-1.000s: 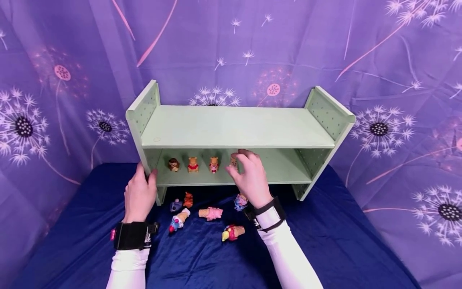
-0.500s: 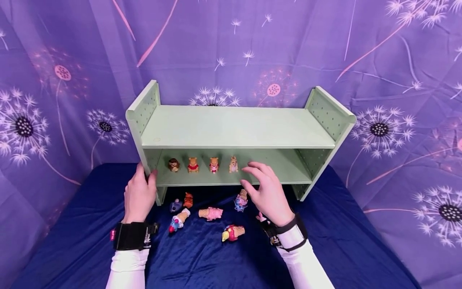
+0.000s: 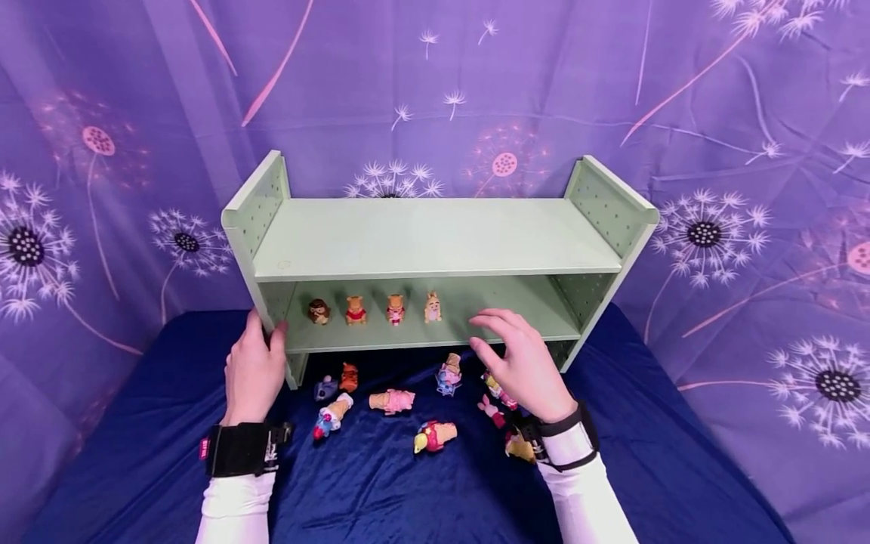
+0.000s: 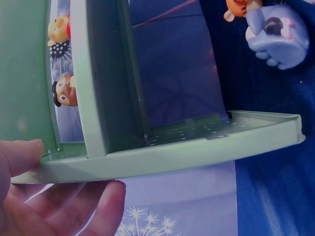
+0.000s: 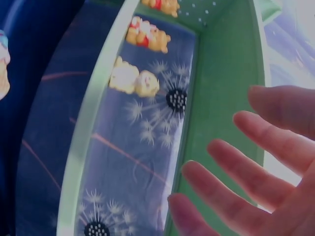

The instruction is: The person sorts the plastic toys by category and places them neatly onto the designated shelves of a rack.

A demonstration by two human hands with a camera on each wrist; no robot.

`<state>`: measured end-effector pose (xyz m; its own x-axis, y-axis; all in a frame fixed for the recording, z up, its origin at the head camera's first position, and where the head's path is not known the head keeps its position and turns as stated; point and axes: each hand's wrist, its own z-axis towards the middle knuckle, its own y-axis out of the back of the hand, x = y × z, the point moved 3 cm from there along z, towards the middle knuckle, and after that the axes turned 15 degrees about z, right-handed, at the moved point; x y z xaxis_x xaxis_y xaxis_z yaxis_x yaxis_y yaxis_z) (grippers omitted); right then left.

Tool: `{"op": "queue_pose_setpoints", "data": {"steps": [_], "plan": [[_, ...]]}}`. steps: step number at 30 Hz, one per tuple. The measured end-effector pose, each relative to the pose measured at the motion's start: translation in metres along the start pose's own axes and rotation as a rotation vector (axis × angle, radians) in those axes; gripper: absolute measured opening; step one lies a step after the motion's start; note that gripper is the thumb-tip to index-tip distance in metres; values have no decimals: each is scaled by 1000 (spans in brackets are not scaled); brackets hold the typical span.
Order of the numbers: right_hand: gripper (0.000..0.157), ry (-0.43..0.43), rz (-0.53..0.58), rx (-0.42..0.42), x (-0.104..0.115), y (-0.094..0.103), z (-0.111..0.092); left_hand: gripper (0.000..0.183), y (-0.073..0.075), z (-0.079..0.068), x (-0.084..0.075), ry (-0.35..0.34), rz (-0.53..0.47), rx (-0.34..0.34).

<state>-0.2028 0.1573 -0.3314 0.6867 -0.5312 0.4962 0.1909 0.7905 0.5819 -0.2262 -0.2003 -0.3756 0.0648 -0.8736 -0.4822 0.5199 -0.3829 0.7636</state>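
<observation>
The pale green shelf unit point(image 3: 435, 234) stands on dark blue cloth. My left hand point(image 3: 254, 374) grips its left side panel, thumb on the inner face and fingers outside, as the left wrist view shows. On the lower shelf an owl figurine point(image 3: 319, 311), a red-shirted bear figurine point(image 3: 356, 310), a second bear figurine point(image 3: 396, 310) with pink at its front and a cream rabbit figurine point(image 3: 433, 308) stand in a row. To the right of the rabbit, my right hand point(image 3: 530, 370) hovers before the lower shelf, fingers spread and holding nothing.
Figurines lie on the cloth in front: a grey-blue one point(image 3: 326, 388), an orange one point(image 3: 350, 376), a pink one point(image 3: 391, 401), a yellow-and-red one point(image 3: 435, 437), a blue-and-pink one point(image 3: 448, 375). Several more lie partly under my right hand. A purple dandelion-print curtain point(image 3: 435, 75) hangs behind.
My right hand has let go of the rabbit figurine and drawn back to the right, leaving it standing on the lower shelf. The head view has shifted slightly; my left hand keeps its grip.
</observation>
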Motion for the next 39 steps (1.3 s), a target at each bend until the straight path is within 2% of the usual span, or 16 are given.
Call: {"op": "queue_pose_setpoints", "data": {"steps": [5, 12, 19, 21, 25, 30, 35, 39], "plan": [[24, -8, -1, 22, -3, 9, -3, 37, -1, 1, 0, -6, -3, 0], [25, -41, 3, 119, -8, 6, -8, 37, 0, 1, 0, -11, -9, -3], [20, -42, 13, 346, -21, -19, -17, 39, 0, 0, 1, -4, -17, 3], [21, -39, -13, 411, -27, -27, -22, 39, 0, 0, 1, -5, -18, 4], [23, -55, -57, 494, -38, -34, -34, 40, -1, 1, 1, -9, -16, 10], [19, -61, -89, 526, -51, -37, -47, 41, 0, 1, 1, -6, -15, 11], [8, -35, -153, 563, -65, -44, -59, 40, 0, 0, 3, 5, -10, 7], [11, -44, -157, 566, -75, -44, -65, 40, -2, 1, 3, -8, -5, 7]]}}
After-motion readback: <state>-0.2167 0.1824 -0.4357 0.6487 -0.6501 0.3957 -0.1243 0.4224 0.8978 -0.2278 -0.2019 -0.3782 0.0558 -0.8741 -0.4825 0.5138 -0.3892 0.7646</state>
